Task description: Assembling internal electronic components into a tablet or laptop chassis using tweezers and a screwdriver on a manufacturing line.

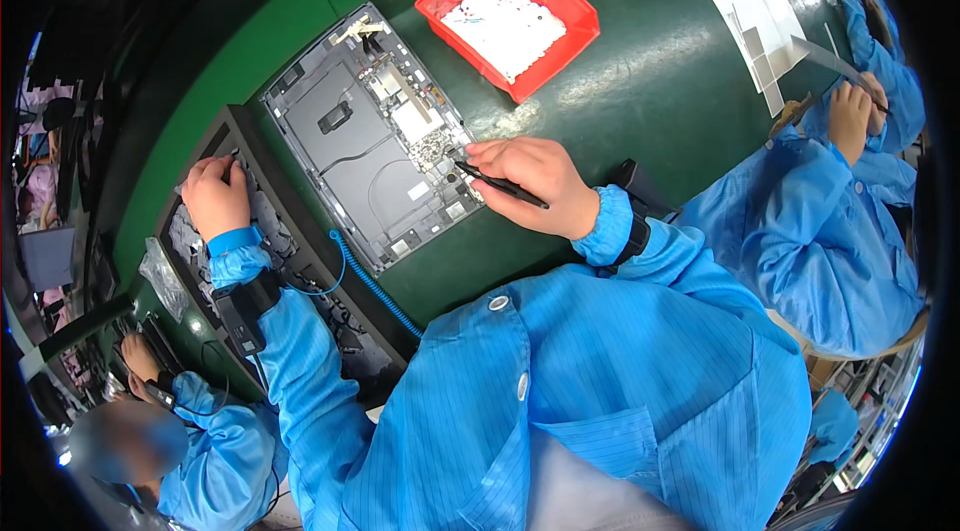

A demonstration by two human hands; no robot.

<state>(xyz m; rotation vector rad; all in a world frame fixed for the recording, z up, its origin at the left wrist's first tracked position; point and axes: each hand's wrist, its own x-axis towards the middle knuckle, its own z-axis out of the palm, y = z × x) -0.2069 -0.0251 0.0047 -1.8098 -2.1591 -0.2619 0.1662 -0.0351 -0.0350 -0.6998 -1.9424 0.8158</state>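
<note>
An open laptop base (340,151) with a grey shell and an exposed circuit board lies slanted on the green bench. My right hand (540,186) is closed around slim black tweezers (505,185), whose tip points at the board's right edge. Over a dark foam tray (312,273) of small black and grey parts, my left hand (216,199) has its fingertips pinched together at the far end. A dark bit shows at those fingertips, too small to name. A blue wrist strap (236,240) circles my left wrist.
A red bin (562,51) of small white pieces stands beyond the laptop base. A coiled blue cord (372,283) runs between tray and laptop. A clear plastic bag (163,278) lies left of the tray. Co-workers in blue sit at right (810,231) and lower left (225,441).
</note>
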